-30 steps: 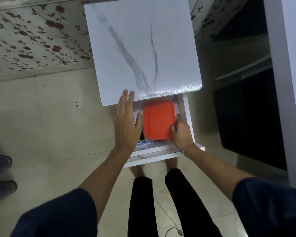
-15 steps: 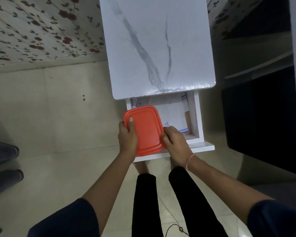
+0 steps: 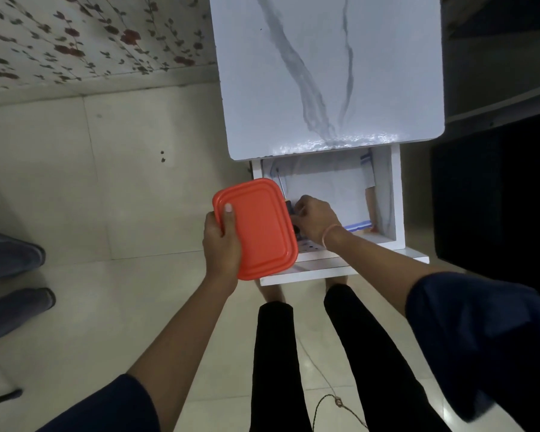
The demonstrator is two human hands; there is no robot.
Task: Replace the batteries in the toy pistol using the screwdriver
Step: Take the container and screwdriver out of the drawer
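An orange-lidded plastic box [image 3: 259,229] hangs over the left front corner of the open white drawer [image 3: 396,198]. My left hand [image 3: 220,244] grips its left edge, thumb on the lid. Inside the drawer, a screwdriver [image 3: 281,183] shows a thin metal shaft, while its dark handle is partly hidden behind the box. My right hand [image 3: 317,219] reaches into the drawer with its fingers curled round that dark handle. No toy pistol or batteries are visible.
The drawer belongs to a small white marble-patterned table [image 3: 325,73] and holds papers. Dark furniture [image 3: 496,198] stands close on the right. Another person's feet [image 3: 10,257] are on the tiled floor at the left. A thin cord [image 3: 337,400] lies by my legs.
Both hands lifted the orange box out of the drawer. My right hand then let go of it and went into the drawer, while the left carried the box leftward.
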